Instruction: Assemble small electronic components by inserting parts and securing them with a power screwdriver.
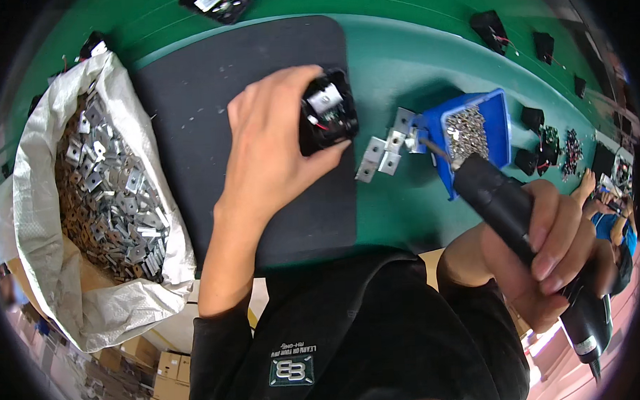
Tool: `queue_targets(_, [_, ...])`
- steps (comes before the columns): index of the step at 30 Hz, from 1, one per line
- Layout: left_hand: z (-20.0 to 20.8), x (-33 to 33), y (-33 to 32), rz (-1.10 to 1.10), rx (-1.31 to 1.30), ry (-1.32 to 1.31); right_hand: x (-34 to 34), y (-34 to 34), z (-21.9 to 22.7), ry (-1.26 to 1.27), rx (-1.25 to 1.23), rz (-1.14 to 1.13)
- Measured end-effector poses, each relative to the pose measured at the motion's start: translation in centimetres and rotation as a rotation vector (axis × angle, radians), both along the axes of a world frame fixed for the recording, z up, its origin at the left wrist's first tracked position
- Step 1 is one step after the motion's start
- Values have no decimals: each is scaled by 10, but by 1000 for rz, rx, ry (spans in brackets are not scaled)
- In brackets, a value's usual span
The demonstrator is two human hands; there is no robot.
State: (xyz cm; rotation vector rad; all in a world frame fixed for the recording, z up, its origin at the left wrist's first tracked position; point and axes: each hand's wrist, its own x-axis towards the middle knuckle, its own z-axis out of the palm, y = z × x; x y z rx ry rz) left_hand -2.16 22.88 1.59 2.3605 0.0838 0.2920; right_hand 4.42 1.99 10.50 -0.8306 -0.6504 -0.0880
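Hands, two. Left hand [272, 131]: thumb and fingers closed round the sides of the black housing, pinching it. Right hand [547, 255]: fingers wrapped about the grip of the power driver.

Black housing [346, 104], one in hand: boxy, of dark plastic look, held at the right edge of the mat, above its midpoint. Inside it, one pale metal plate [325, 98], flat and smooth, with thin red and white wires beside it.

Power driver [492, 197], one: black, cylindrical, matt, with a slim metal bit pointing to the bin's left rim; whether the bit touches anything cannot be told.

Mat [307, 221], one: dark grey, flat, rounded at its far right corner, flecked with pale specks.

Loose plates [373, 150], at least five: silvery metal, rectangular, holed, lying on the green table [398, 222] between the mat's right edge and the bin.

Bin [499, 120], one: blue plastic, four-sided, holding small shiny screws [466, 133], too many to count.

Sack [35, 231], one: white woven plastic, creased, its rim rolled outward, at the mat's left edge. Contents: metal pieces [133, 206], flat, holed, uncountable, jumbled.

Far housing [214, 5], one: black, with a pale plate, beyond the mat's far edge.
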Motion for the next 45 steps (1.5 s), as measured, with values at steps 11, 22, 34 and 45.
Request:
queue_targets(11, [34, 130, -6, 23, 129, 0, 30, -83, -31, 41, -258, -388])
queue_targets(22, [-3, 113, 12, 233, 450, -336, 49, -77, -49, 73, -223, -363])
queue_targets(34, [7, 41, -70, -81, 122, 124, 34, -86, -22, 127, -114, -247])
queue_targets(45, [16, 23, -76, -117, 226, 132, 23, -94, -21, 158, -113, -276])
